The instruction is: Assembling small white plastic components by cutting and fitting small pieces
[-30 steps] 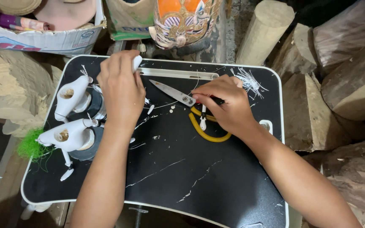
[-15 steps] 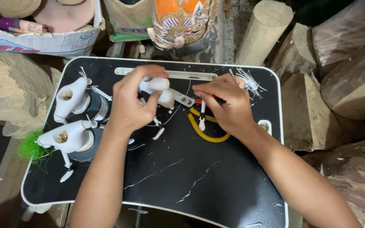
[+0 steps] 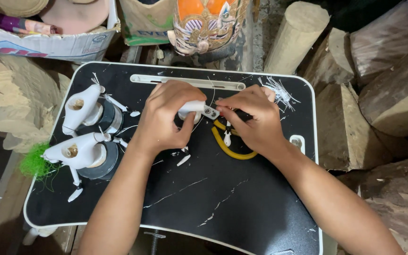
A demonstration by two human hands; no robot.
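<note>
My left hand (image 3: 166,118) grips a small white plastic part (image 3: 192,107) above the middle of the black lap tray (image 3: 242,208). My right hand (image 3: 253,120) holds yellow-handled scissors (image 3: 227,146), their metal blades (image 3: 210,112) touching the end of the white part. The yellow handles hang below my right fingers. Small white offcuts (image 3: 183,160) lie on the tray under my hands.
Two white hollow figures (image 3: 79,111) (image 3: 74,151) rest on black tape rolls at the tray's left. White shavings (image 3: 279,92) lie at the top right. A painted mask (image 3: 204,21), a cardboard box (image 3: 48,42) and wood logs (image 3: 378,85) surround the tray.
My left hand came back from the tray's top with the white part and moved to the centre. My right hand lifted the scissors from the tray to meet it.
</note>
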